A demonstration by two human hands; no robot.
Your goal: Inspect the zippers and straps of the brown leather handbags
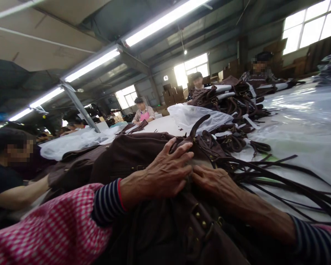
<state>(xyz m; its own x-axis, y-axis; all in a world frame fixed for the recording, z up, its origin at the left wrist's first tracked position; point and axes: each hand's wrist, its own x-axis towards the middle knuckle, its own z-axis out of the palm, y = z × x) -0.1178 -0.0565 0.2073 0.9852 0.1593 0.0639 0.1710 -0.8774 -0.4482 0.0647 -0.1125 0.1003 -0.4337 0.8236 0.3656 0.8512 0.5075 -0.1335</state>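
Observation:
Dark brown bags with brass-coloured fittings are heaped in front of me. My left hand (165, 171) lies across the upper part of a brown bag (160, 224), its fingers bent onto the material beside a pointed strap end (200, 123) that sticks up. Close by, my right hand (216, 184) has its fingers curled against the same bag, nearly touching the left fingertips. Both hands grip at the bag's top, but the exact part pinched between them is hidden. Below them a strap tab with brass studs (200, 217) hangs on the bag's front.
Long thin brown straps (276, 180) trail over the table to the right. Behind them is a pile of brown straps and bag parts (226, 99) with clear plastic (198, 114). A co-worker's arm (22, 195) reaches onto the bags at left. Other people work farther back.

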